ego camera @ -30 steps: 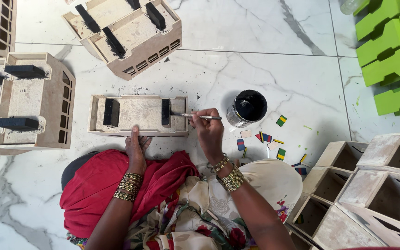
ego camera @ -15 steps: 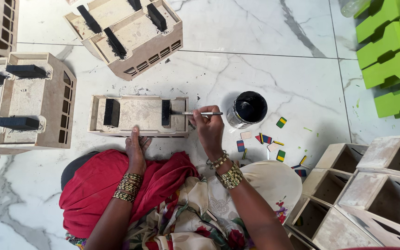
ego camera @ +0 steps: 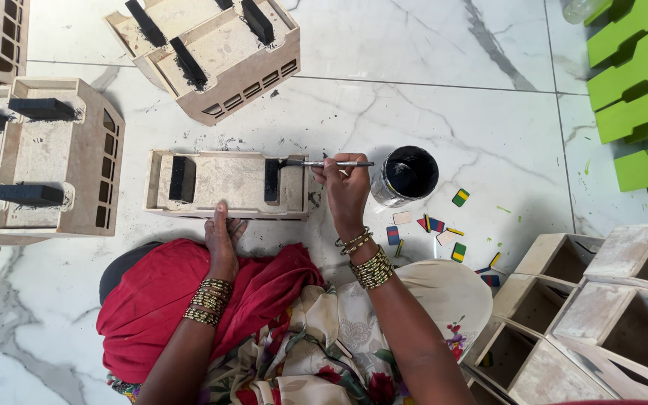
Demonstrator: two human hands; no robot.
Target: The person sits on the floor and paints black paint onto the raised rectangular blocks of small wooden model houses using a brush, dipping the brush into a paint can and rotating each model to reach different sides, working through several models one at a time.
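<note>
— Reaching forward from the lap, the right hand [ego camera: 345, 187] has its fingers pinched shut round a thin paintbrush [ego camera: 331, 163], wrist bent, the brush lying level with its tip on the black crossbar [ego camera: 271, 180] of the wooden box [ego camera: 226, 184].

— And the left hand [ego camera: 220, 232]?

— Arm straight, fingers together and laid flat, pressing the box's near edge, gripping nothing.

— Where is the box?

— On the marble floor [ego camera: 414, 97] just before the knees, a black paint tin [ego camera: 406, 175] right beside the brush hand.
</note>
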